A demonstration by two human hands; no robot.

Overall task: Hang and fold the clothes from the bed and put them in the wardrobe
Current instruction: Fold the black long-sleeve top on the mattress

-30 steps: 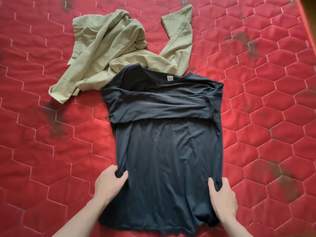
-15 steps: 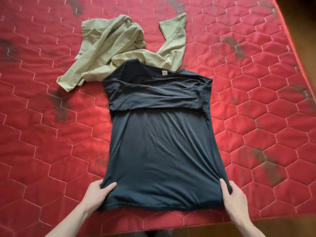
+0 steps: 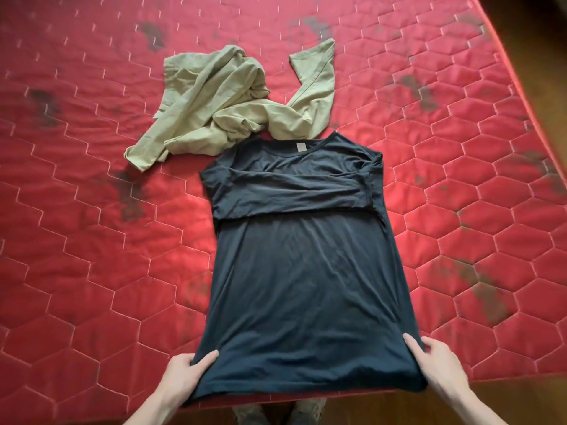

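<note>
Head view: a dark T-shirt (image 3: pixel 303 271), sleeves folded in, lies flat on the red bed (image 3: pixel 92 271).
Hands: left hand (image 3: pixel 187 374) pinches the hem at 7 o'clock, right hand (image 3: pixel 438 363) at 5.
Change: both grips have slid down to the hem; the lengthwise fold looks next.
Waiting: an olive garment (image 3: pixel 233 105) crumpled at 11 o'clock.

Bare red mattress (image 3: pixel 92 240) flanks the black t-shirt (image 3: pixel 303 271) both sides; crumpled green garment (image 3: pixel 233 102) crowds its collar

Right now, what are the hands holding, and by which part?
Both hold the dark T-shirt by its bottom hem corners: the left hand pinches the left corner, the right hand the right corner. The shirt lies on the red mattress.
</note>
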